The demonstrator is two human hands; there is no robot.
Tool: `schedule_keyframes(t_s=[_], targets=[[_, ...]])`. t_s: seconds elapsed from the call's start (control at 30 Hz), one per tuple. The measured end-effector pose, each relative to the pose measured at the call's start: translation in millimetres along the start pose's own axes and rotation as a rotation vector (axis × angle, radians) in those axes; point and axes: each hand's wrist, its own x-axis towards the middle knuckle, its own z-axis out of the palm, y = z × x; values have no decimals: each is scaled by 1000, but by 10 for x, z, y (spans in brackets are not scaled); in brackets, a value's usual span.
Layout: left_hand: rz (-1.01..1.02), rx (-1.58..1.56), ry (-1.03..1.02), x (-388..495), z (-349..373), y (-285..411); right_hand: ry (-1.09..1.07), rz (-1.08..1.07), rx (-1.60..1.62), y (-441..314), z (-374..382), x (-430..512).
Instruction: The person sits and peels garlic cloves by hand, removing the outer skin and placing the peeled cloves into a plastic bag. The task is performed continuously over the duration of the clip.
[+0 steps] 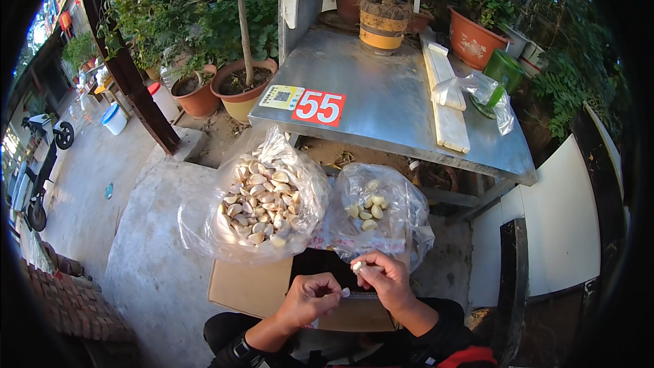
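My left hand (309,299) pinches a small pale scrap (346,292), likely garlic skin, between thumb and forefinger. A whitish garlic clove (359,267) is held in the fingertips of my right hand (388,281), a little higher and to the right. Both hands are above an open cardboard box (250,286) with a dark interior. Beyond my left hand, a clear plastic bag (196,227) holds many unpeeled garlic cloves (260,197). Several peeled garlic cloves (375,209) lie in a second clear plastic bag (414,214), just past my right hand.
A metal-topped table (378,97) stands ahead, carrying flower pots (386,25), a pale board (444,107) and a green container (503,71). A red-and-white sign (319,107) lies on its near edge. Stacked bricks (76,301) and a scooter (38,174) are at left.
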Motion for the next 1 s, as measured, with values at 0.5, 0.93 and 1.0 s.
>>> schedule_keyframes(t_s=[0.5,0.93,1.0], targets=[[-76,87,206,57,98,47,-23,-771,-802,11,84,-17],[17,199,335,72,111,-136,-109,-356,-100,-29,51,-63],[-27,242,313,88,100,-132,-138,-191,193,-44,-13,-50]])
